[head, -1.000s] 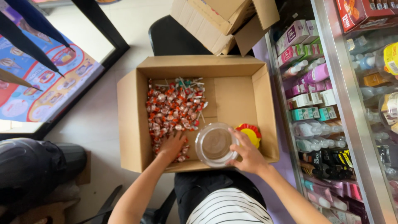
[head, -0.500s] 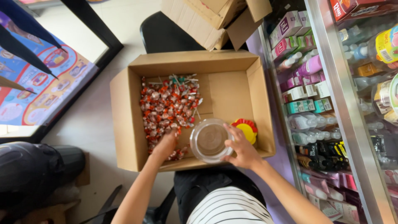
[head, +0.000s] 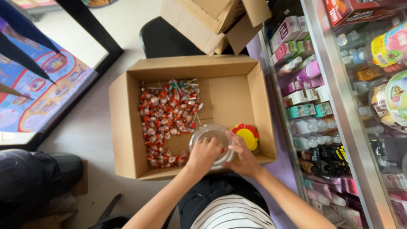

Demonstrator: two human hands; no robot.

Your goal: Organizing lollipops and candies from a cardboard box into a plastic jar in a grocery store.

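Observation:
An open cardboard box (head: 123,123) sits in front of me with a heap of red-wrapped lollipops (head: 167,118) along its left half. A clear round plastic jar (head: 210,138) stands in the box's near right part. My right hand (head: 241,157) holds the jar's right side. My left hand (head: 205,154) is over the jar's mouth, fingers bunched, apparently on a few lollipops. A yellow and red lid (head: 247,135) lies just right of the jar.
A shelf rack (head: 313,97) of small bottles and boxes runs along the right. More empty cardboard boxes (head: 212,21) sit beyond the open one, over a black chair (head: 163,42). A dark bag (head: 34,182) lies at lower left.
My left hand has left the lollipop heap and come to the jar's mouth. The right hand stays on the jar.

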